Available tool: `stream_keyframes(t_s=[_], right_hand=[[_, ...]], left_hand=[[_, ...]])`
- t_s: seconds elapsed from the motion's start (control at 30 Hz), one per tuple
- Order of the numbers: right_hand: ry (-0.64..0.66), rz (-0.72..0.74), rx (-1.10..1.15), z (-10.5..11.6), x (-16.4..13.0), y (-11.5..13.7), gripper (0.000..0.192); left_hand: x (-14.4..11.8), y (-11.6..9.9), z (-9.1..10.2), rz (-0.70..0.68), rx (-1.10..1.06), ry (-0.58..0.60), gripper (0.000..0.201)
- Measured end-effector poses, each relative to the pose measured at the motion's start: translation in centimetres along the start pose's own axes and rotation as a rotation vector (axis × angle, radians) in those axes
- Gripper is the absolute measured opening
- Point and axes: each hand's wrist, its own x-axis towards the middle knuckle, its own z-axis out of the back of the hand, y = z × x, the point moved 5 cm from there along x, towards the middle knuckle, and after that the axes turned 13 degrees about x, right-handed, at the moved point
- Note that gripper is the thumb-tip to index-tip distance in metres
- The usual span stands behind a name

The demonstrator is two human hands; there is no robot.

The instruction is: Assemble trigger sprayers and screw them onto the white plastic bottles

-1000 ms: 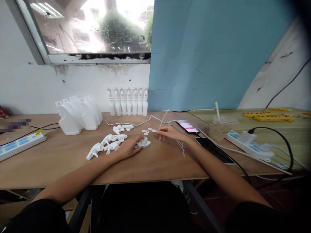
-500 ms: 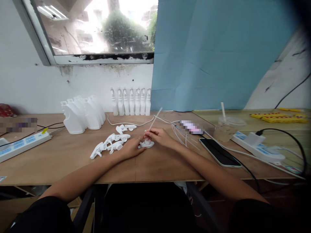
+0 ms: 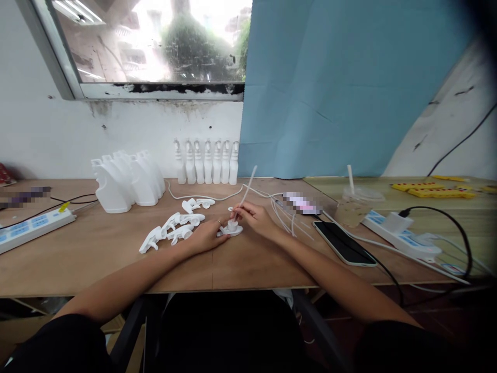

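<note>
a long wooden table (image 3: pixel 116 259) runs along a white wall under a window, with a blue sheet (image 3: pixel 341 83) hung behind its right half. at the back left stands a cluster of white bottles (image 3: pixel 126 181), and beside it a row of slim spray bottles (image 3: pixel 205 161) lines the wall. a white power strip (image 3: pixel 33 227) lies at the far left, another power strip (image 3: pixel 404 235) at the right with a black cable plugged in. a plastic cup (image 3: pixel 357 204) with a straw stands near a dark phone (image 3: pixel 344 242). a heap of white trigger sprayer heads (image 3: pixel 174 228) lies in front of the bottles. the left hand (image 3: pixel 205 235) rests on the table, its fingers pressing one trigger head (image 3: pixel 232 229) flat on the wood. the right hand (image 3: pixel 254 217) pinches a thin white dip tube (image 3: pixel 247 187) between thumb and fingers, its lower end meeting that trigger head, the tube slanting up and away. loose tubes (image 3: pixel 289 220) lie just right of the hand.
</note>
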Motion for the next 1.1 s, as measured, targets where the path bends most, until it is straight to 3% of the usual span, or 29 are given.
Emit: stream_keyframes(t_s=[0.33,0.53,0.83,1.1], right_hand=[[0.016,-0.074,0.123,-0.3,0.0,-0.9,0.021],[0.03,-0.067,-0.082,-0.4,0.0,-0.6,0.014],[-0.014,-0.027,-0.174,-0.8,0.1,-0.5,0.008],[0.011,-0.08,-0.078,-0.8,-0.1,-1.0,0.01]], left_hand=[[0.0,0.0,-0.1,0.003,0.012,0.01,0.051],[0.1,0.4,-0.4,-0.016,0.008,0.014,0.055],[0.2,0.6,-0.6,-0.024,-0.002,-0.002,0.058],[0.2,0.7,-0.7,-0.023,-0.014,-0.004,0.062]])
